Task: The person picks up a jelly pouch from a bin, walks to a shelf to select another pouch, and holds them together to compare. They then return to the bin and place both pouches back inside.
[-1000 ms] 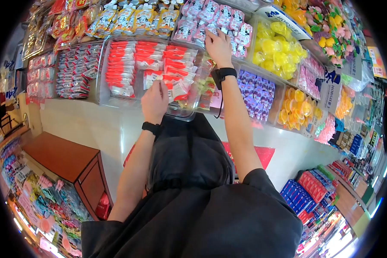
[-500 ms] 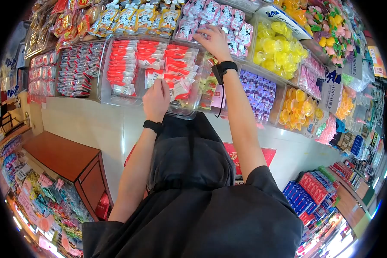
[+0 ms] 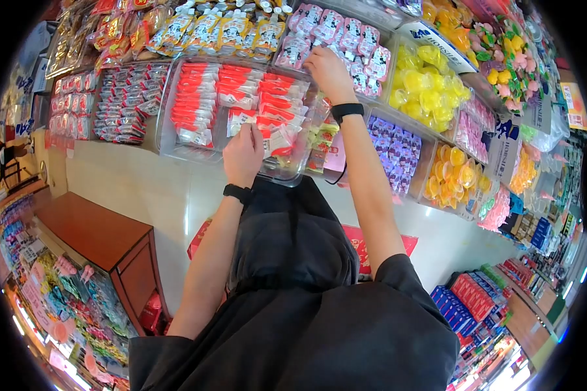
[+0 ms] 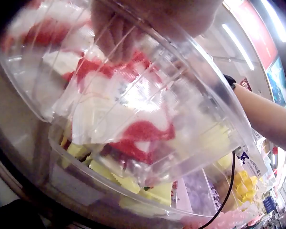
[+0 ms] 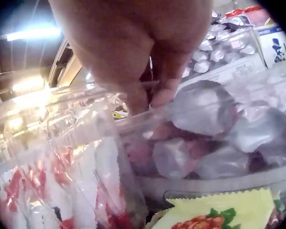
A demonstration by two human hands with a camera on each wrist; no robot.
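Note:
In the head view, my left hand (image 3: 244, 156) pinches the edge of a red-and-white packet (image 3: 241, 117) at the near side of a clear bin of similar packets (image 3: 193, 98). Its bent fingers (image 4: 117, 40) show through clear plastic in the left wrist view, above a packet (image 4: 100, 114). My right hand (image 3: 329, 72) reaches over the near left part of a bin of pink-and-white pouches (image 3: 329, 27). In the right wrist view, its fingers (image 5: 136, 98) point down behind a clear wall beside silvery pouches (image 5: 202, 107); their tips are hidden, so any grip cannot be told.
Yellow items (image 3: 430, 85) fill a bin to the right, with purple packets (image 3: 394, 150) and orange items (image 3: 451, 171) nearer me. Orange-and-white pouches (image 3: 231, 32) lie behind the red packets. A brown cabinet (image 3: 91, 228) stands lower left. A black cord (image 4: 229, 186) hangs near the bins.
The right hand's spread fingers have drawn closer together and dipped at the pouches' near left side. The left hand keeps its place at the packet. The bins have shifted slightly right in the head view.

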